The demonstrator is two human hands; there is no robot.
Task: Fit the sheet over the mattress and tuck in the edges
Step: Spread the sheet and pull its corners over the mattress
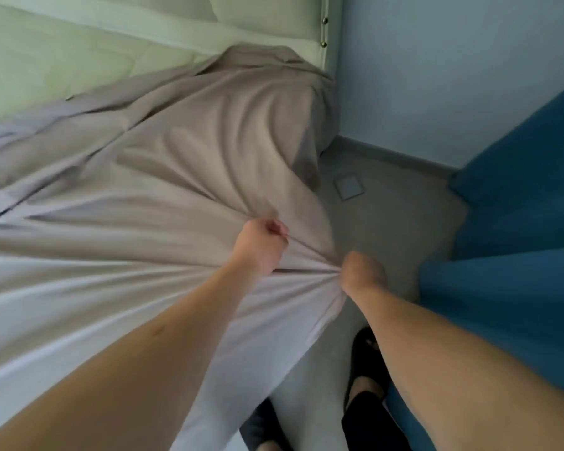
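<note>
Sheet (163,177) half spread; mattress (46,63) bare beyond it. My left hand (261,249), right hand (365,275) both grip bunched sheet edge. Tucking not started, I judge.

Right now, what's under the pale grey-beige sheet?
The pale grey-beige sheet hides most of the bed. Only a pale green quilted mattress top shows, uncovered at upper left. Both hands, left hand and right hand, grip bunched fabric.

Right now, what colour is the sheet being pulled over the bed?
A plain pale greyish-lilac sheet, no pattern; the head view shows it.
</note>
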